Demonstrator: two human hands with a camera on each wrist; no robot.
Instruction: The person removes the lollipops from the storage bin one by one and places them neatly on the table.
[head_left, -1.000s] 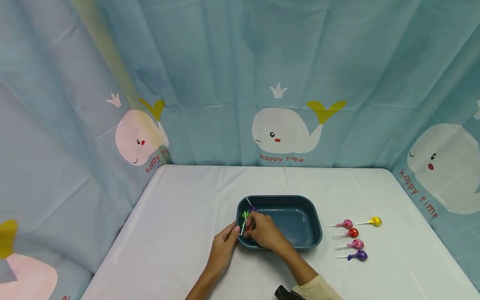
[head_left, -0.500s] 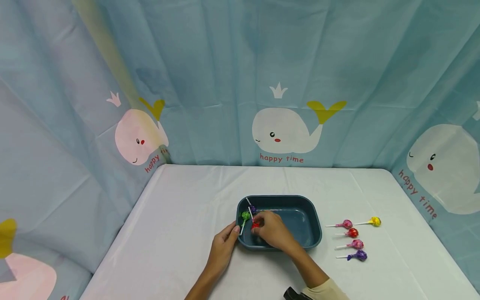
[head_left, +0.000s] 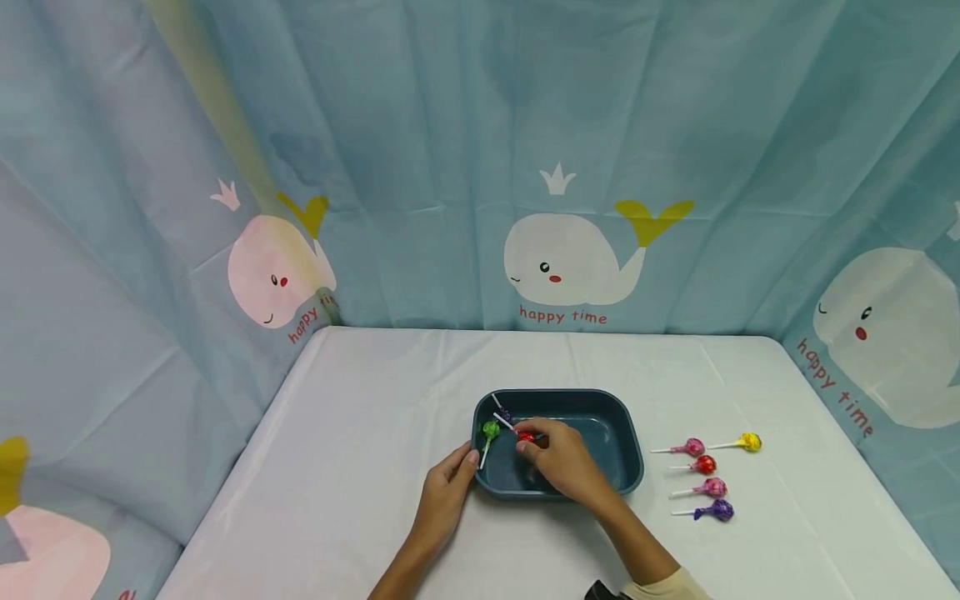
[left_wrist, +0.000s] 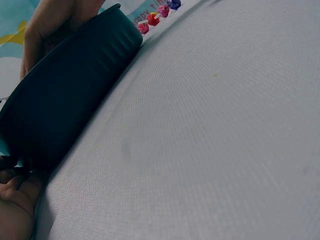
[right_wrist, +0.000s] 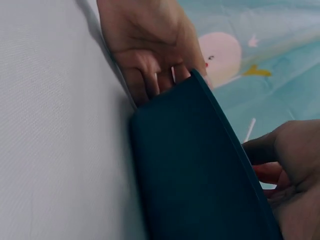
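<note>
Over the inside of a dark blue plastic tub point(head_left: 600, 492), my right hand point(head_left: 562, 458) pinches a red lollipop point(head_left: 527, 436) by its wrapped head, its white stick pointing up and left. My left hand point(head_left: 444, 496) holds the tub's left end, thumb at the rim and fingers against the outer wall; the right wrist view shows this left hand point(right_wrist: 150, 50) too. Inside the tub, a green lollipop point(head_left: 491, 430) lies along the left wall with its stick toward the front. Behind it is a purple lollipop point(head_left: 505, 415), partly overlapped by the red one's stick.
Right of the tub lie a pink lollipop point(head_left: 693, 447), a yellow one point(head_left: 750, 442), a red one point(head_left: 705, 465), another pink one point(head_left: 716, 487) and a purple one point(head_left: 722, 510). They rest on a white-covered table point(head_left: 360, 417) before a blue whale-print curtain point(head_left: 420, 167).
My right hand has brought the red lollipop up from the tub's front left corner, toward the right and back, and its stick has tipped to the left. My left hand stays put.
</note>
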